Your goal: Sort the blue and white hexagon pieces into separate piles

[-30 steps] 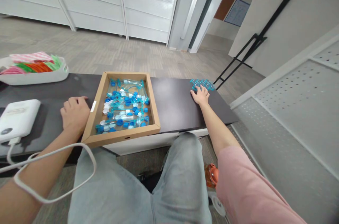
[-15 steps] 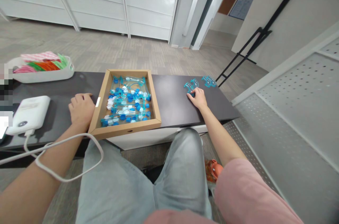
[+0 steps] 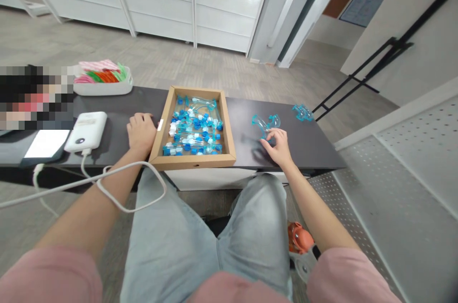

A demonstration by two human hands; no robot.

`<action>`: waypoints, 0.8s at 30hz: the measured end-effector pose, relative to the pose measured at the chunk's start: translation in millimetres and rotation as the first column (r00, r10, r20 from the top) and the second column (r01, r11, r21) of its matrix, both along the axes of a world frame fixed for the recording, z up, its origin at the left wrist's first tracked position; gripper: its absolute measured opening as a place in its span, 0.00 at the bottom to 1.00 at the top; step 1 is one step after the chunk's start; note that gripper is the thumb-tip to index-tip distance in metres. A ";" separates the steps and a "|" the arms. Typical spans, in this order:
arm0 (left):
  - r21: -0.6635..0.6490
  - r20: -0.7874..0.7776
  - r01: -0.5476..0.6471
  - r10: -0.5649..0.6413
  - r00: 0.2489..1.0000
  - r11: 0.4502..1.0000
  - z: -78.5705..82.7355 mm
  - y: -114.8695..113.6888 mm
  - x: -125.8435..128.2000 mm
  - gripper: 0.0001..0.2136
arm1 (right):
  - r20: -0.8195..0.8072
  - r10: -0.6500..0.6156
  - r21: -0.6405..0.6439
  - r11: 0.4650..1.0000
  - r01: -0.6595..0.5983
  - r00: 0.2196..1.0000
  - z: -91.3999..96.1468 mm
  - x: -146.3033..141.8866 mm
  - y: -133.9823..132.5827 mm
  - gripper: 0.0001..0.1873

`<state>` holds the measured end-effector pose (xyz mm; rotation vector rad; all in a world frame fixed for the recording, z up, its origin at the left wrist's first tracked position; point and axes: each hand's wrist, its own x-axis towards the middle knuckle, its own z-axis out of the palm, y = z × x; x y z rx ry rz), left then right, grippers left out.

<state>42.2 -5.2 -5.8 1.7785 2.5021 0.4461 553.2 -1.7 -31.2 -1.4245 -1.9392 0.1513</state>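
In the head view my right hand (image 3: pixel 279 146) pinches a translucent blue curved plastic track piece (image 3: pixel 260 124) between thumb and fingers. The piece is tilted and raised over the dark tabletop, with a shadow below it. Another curved end (image 3: pixel 275 121) shows right beside it; whether the two are joined I cannot tell. My left hand (image 3: pixel 140 131) lies flat on the table, fingers stretched out and holding nothing, against the left side of a cardboard tray (image 3: pixel 229 133). Inside the tray are several clear blue track pieces (image 3: pixel 203 101) and small blue and white connectors (image 3: pixel 196 124).
More blue curved pieces (image 3: pixel 302 112) lie near the table's far right end. To the left are a white power bank (image 3: pixel 87 130) with a cable (image 3: pixel 118 169) looping over my left forearm, and a white basket (image 3: pixel 103 88) of colourful pipe cleaners. A perforated panel (image 3: pixel 400 174) borders the right.
My right hand has lifted the curved track piece off the table and tilted it. My left hand stays beside the tray. The whole view has shifted, showing more of the left side.
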 end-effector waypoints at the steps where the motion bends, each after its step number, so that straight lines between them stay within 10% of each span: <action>1: 0.005 0.006 0.003 -0.003 1.000 1.000 0.4 -0.4 0.7 0.27 | -0.018 0.037 0.008 0.999 -0.037 0.999 5.0 -10.8 -0.9 0.12; 11: -0.019 0.004 0.010 -0.010 1.000 1.000 2.8 -1.5 2.1 0.27 | 0.106 0.523 -0.160 0.848 -0.505 0.846 70.8 -148.4 -10.5 0.15; 16: 0.011 -0.024 -0.030 0.030 0.999 0.999 -1.1 1.9 2.6 0.27 | 0.099 0.101 -0.019 0.995 -0.099 0.990 43.2 -88.8 33.0 0.24; 20: 0.041 -0.028 -0.039 0.040 0.999 0.998 -5.8 4.6 1.6 0.27 | 0.144 -0.360 -0.113 0.919 0.377 0.922 3.6 -18.3 68.1 0.34; 24: 0.050 -0.037 -0.036 0.038 0.999 0.998 -6.9 3.9 2.2 0.27 | 0.177 -0.298 -0.181 0.927 0.329 0.938 -18.6 11.0 75.4 0.19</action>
